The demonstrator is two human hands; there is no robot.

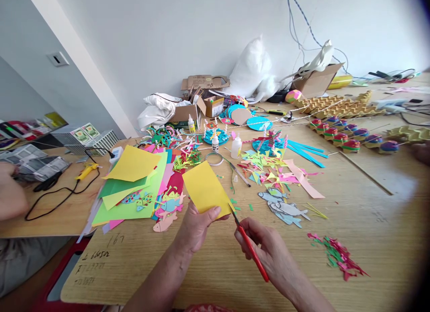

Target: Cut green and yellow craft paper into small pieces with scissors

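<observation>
A rectangular sheet of yellow paper (206, 189) is pinched along its lower edge by my left hand (198, 224), thumb on top. My right hand (260, 240) grips red-handled scissors (252, 251), their blades at the paper's lower right corner. Just left of the paper lie several paper fish cutouts (169, 204) in pink, blue and yellow-green. Grey-blue paper fish (285, 209) lie to the right of my hands. Small green paper scraps (237, 205) rest on the table behind the blades.
Coloured paper sheets (134, 204) are stacked at the left. Behind stand glue bottles (236, 147), a tape roll (214, 158) and paper scraps (262, 164). A thin stick (366, 173) and painted egg-carton pieces (349, 135) lie right. Another person's arm (11, 193) shows at far left, near a yellow glue gun (85, 171).
</observation>
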